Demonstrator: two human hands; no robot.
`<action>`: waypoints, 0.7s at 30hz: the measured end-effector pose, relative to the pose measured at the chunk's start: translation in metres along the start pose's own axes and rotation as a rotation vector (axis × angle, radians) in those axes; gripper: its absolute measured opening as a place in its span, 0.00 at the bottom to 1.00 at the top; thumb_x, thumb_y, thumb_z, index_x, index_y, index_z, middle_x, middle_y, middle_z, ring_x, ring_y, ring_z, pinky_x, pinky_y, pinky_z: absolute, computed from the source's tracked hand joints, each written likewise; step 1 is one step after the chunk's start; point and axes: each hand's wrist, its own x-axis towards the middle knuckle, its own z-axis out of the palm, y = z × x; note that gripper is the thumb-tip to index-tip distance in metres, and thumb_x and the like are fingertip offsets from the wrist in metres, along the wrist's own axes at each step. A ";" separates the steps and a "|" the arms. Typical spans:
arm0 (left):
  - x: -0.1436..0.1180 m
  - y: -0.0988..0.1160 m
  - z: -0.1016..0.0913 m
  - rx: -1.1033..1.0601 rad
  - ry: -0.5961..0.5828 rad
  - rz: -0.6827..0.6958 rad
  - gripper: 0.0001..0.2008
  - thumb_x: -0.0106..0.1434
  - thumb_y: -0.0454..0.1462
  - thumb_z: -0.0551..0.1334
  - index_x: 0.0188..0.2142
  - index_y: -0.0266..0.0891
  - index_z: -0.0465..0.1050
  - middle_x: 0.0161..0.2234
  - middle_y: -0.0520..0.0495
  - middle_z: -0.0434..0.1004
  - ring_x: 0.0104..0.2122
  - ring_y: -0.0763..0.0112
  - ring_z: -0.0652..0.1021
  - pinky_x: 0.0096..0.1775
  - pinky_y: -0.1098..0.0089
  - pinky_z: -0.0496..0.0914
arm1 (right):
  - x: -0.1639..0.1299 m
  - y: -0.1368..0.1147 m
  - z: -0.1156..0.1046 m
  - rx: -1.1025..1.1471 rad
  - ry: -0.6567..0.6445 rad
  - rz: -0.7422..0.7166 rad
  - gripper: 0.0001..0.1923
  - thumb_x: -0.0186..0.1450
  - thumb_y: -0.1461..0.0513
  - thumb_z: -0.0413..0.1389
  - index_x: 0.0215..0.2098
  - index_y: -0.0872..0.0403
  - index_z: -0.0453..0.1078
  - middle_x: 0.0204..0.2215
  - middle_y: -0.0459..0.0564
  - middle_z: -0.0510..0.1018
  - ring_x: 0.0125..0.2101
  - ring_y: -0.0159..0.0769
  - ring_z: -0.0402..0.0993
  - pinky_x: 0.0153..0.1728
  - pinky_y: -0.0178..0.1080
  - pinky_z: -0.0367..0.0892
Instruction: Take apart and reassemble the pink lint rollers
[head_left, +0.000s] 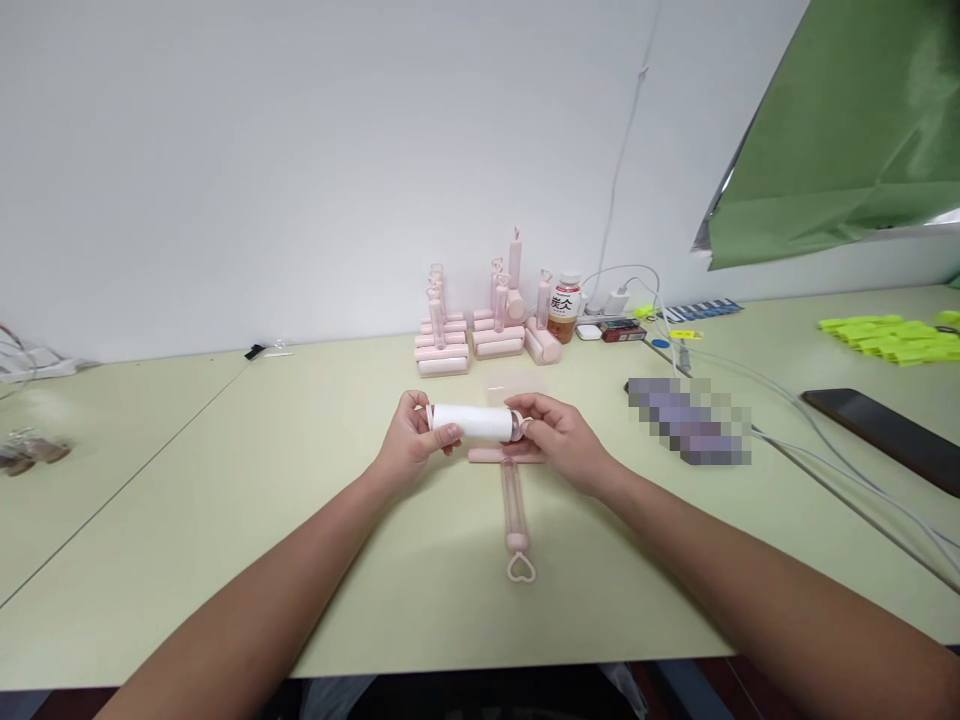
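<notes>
Over a pale green table [225, 520] by a white wall [300, 150], our left hand [409, 445] and right hand [559, 440] pinch the white roller [472, 422] by its ends. Beneath lies a pink handle [516, 510]; a pixelated object [690, 420] right of our grip is unreadable.

Roll [471, 422] btwn hands, handle [515, 510] below.

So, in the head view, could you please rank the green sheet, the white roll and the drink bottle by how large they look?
1. green sheet, by far the largest.
2. white roll, held between left hand and right hand.
3. drink bottle; it stands farther away, so this ranking is unsure.
</notes>
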 end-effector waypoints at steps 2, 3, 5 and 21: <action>0.000 0.001 0.000 -0.008 0.026 -0.009 0.34 0.45 0.43 0.76 0.38 0.44 0.51 0.22 0.60 0.72 0.20 0.73 0.76 0.23 0.74 0.68 | 0.001 -0.001 0.000 0.120 0.043 0.057 0.17 0.56 0.67 0.56 0.45 0.51 0.70 0.38 0.47 0.77 0.31 0.37 0.80 0.36 0.45 0.80; 0.000 0.001 0.000 -0.013 0.034 -0.018 0.34 0.45 0.43 0.76 0.38 0.44 0.51 0.22 0.60 0.72 0.20 0.73 0.76 0.23 0.74 0.68 | 0.001 -0.002 0.000 0.185 0.042 0.082 0.18 0.57 0.67 0.54 0.46 0.52 0.70 0.38 0.48 0.77 0.31 0.38 0.80 0.36 0.47 0.80; 0.000 0.003 0.001 -0.034 0.038 -0.037 0.34 0.45 0.43 0.76 0.38 0.44 0.51 0.22 0.60 0.72 0.20 0.72 0.76 0.23 0.75 0.68 | 0.001 -0.004 -0.002 0.287 0.013 0.115 0.18 0.57 0.68 0.53 0.45 0.53 0.69 0.37 0.49 0.77 0.31 0.39 0.79 0.34 0.48 0.80; -0.012 0.007 0.018 0.024 -0.098 -0.042 0.31 0.49 0.48 0.73 0.37 0.44 0.51 0.21 0.58 0.73 0.19 0.71 0.76 0.19 0.74 0.69 | -0.012 -0.002 0.014 0.247 -0.182 0.213 0.08 0.66 0.62 0.53 0.38 0.59 0.72 0.28 0.51 0.77 0.24 0.33 0.76 0.25 0.37 0.76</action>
